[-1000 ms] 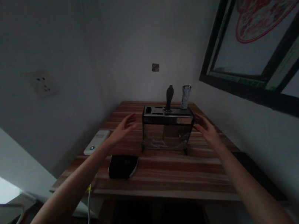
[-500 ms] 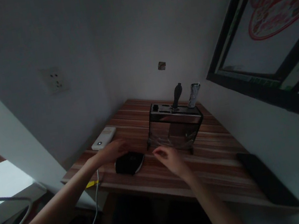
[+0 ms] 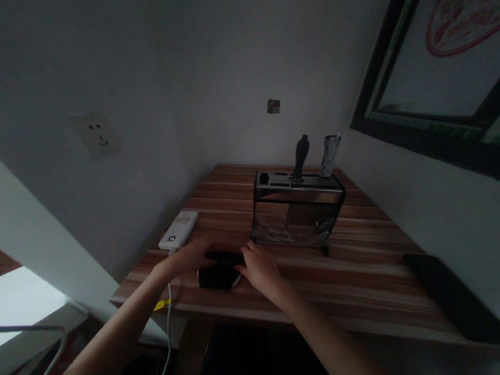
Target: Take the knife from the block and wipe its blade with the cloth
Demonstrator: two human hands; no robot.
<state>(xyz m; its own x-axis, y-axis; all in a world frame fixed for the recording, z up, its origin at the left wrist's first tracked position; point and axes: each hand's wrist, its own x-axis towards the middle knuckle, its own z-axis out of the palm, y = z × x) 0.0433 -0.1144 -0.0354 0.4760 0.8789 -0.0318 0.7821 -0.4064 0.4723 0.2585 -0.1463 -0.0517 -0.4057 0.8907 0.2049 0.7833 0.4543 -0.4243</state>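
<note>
A small black flat item [image 3: 219, 277], perhaps a pouch or folded cloth, lies near the front edge of the wooden table. Its far side looks raised as a dark strip between my hands; the dim light hides its exact kind. My left hand [image 3: 191, 256] is closed on the left end of that strip. At the right end, my right hand [image 3: 262, 267] pinches it between thumb and fingers. Just beyond my left wrist rests a white power bank [image 3: 178, 229] with a white cable [image 3: 169, 325] running down off the table.
A clear-sided knife block [image 3: 298, 211] holds a black-handled knife [image 3: 302, 156] and a silvery-wrapped handle [image 3: 330, 155]. On the table's right edge lies a long black flat object [image 3: 459, 300]. A framed picture [image 3: 458, 43] and a socket [image 3: 98, 135] are on the walls.
My right hand has moved left onto the black item, and my left hand has closed on its other side. The item's far part now looks lifted. The view has shifted slightly.
</note>
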